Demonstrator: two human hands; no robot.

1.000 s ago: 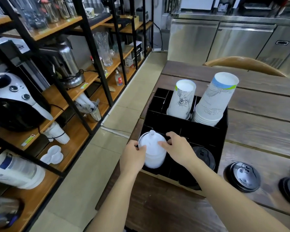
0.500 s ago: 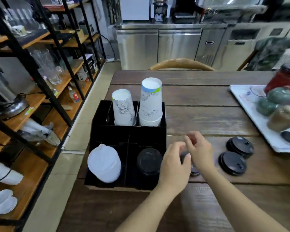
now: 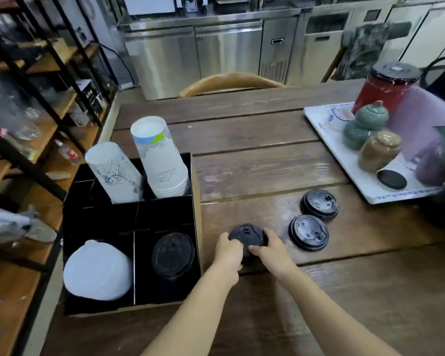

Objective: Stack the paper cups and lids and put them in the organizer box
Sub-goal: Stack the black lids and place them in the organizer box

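A black organizer box (image 3: 195, 191) sits at the table's left edge. Its rear compartments hold two upside-down stacks of white paper cups (image 3: 116, 173), (image 3: 162, 158). The front left compartment holds white lids (image 3: 97, 273), the front right one black lids (image 3: 172, 255). Just right of the box, my left hand (image 3: 228, 250) and my right hand (image 3: 270, 250) both grip a black lid (image 3: 247, 233) on the table. Two more black lids (image 3: 308, 232), (image 3: 319, 204) lie further right.
A white tray (image 3: 319, 122) at the right carries ceramic jars (image 3: 365, 124), a red container (image 3: 385, 91) and a black disc (image 3: 391, 179). A wooden chair back (image 3: 231, 82) stands beyond the table. Shelving (image 3: 49, 106) with glassware runs along the left.
Both hands left the white lids in the box and moved right onto a black lid on the table. The view swung right, showing the tray.
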